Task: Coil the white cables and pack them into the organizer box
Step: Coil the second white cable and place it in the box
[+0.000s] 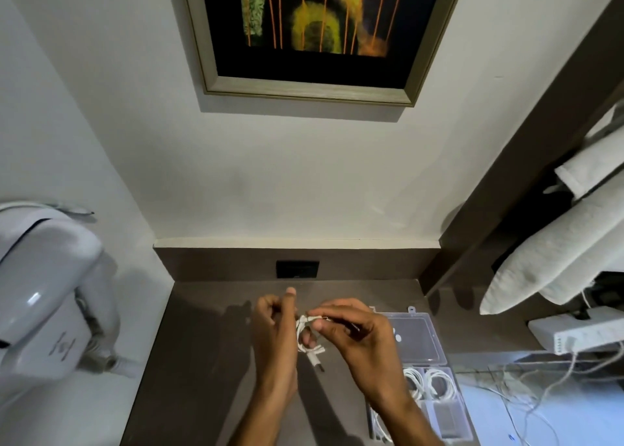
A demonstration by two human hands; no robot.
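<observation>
White cable [309, 336], a thin cord wound into a small loop, was held above the dark brown desk top [209, 361] between both bare hands.

Winding looked like the step in hand: the left hand [275, 331] had the loop threaded over its fingers, index finger raised toward 12 o'clock, while the right hand [354, 334] pinched a strand at the top of the coil. One plug end hung down toward 6 o'clock. At 4 o'clock from the hands sat the clear plastic organizer box [454, 422], lid open, with two white coils [427, 380] already in its compartments. Next, the loose tail probably needed tucking so the coil held its shape, then a carry to a free compartment; which one was free I could not tell.
</observation>
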